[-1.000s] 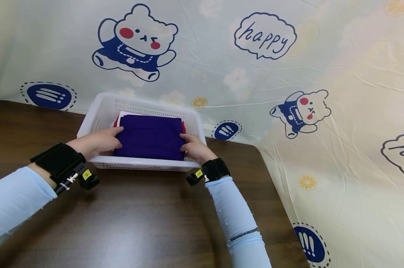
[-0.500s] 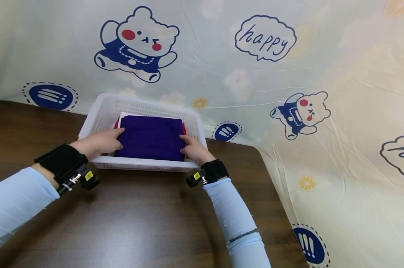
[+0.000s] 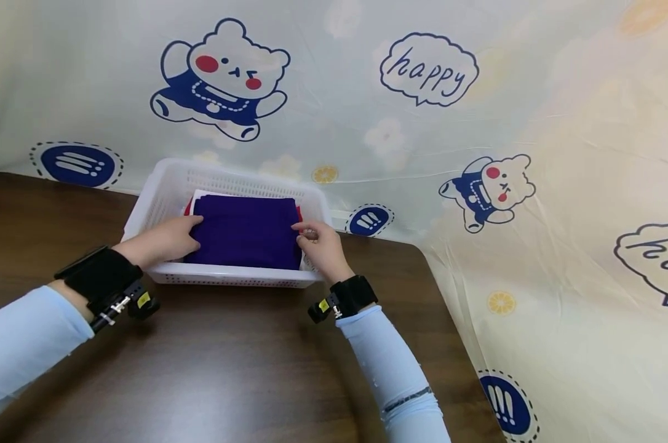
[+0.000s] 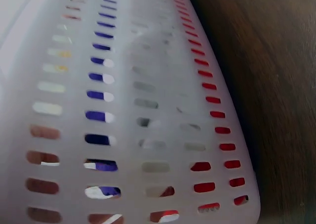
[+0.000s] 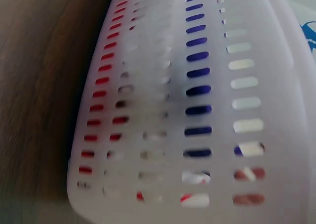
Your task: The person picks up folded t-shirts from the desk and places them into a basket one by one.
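A folded dark purple cloth (image 3: 242, 231) lies flat on top of a stack in the white plastic basket (image 3: 234, 271). Narrow borders of white cloth (image 3: 199, 193) and red cloth (image 3: 188, 208) show beneath it. My left hand (image 3: 170, 237) reaches over the front left of the basket, its fingertips touching the purple cloth's left edge. At the right edge of that cloth is my right hand (image 3: 324, 247), index finger and thumb spread a little apart, the other fingers bent. Both wrist views look at the basket's slotted front wall (image 4: 148, 105), with purple and red fabric behind the slots.
The basket stands at the back of a dark brown wooden table (image 3: 229, 357), against a pale printed curtain (image 3: 334, 92) with bear drawings. Each wrist carries a black strap (image 3: 98, 277) with a small camera. The table's right edge meets the curtain.
My right hand has risen slightly and turned, its fingers loosening at the cloth's edge. My left hand keeps nearly the same place. The purple cloth stays put in the basket; the view shifts a little.
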Demonstrator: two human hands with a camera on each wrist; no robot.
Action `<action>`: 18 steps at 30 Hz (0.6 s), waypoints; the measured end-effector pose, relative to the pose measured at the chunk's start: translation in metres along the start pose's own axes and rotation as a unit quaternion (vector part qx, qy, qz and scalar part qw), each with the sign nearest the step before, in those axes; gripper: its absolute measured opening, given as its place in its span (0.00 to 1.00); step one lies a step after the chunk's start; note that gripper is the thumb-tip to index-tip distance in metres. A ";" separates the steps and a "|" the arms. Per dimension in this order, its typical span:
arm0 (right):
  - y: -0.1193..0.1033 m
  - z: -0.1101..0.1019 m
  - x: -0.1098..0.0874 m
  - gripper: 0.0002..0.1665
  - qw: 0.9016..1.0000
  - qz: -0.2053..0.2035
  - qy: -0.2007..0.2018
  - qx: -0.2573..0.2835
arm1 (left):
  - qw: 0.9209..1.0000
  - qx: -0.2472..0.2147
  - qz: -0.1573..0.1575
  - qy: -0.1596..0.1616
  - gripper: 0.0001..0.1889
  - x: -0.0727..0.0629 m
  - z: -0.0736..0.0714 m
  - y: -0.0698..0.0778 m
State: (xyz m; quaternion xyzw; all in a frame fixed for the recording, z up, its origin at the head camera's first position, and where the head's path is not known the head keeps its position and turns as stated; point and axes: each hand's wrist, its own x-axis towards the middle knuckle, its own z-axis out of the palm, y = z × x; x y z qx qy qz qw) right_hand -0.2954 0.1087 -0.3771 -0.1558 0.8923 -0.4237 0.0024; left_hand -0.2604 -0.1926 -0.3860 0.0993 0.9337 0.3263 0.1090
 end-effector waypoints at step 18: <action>0.031 -0.051 -0.070 0.13 0.940 -0.263 -0.057 -0.211 | 0.939 0.129 0.202 0.247 0.11 -0.064 0.022 0.004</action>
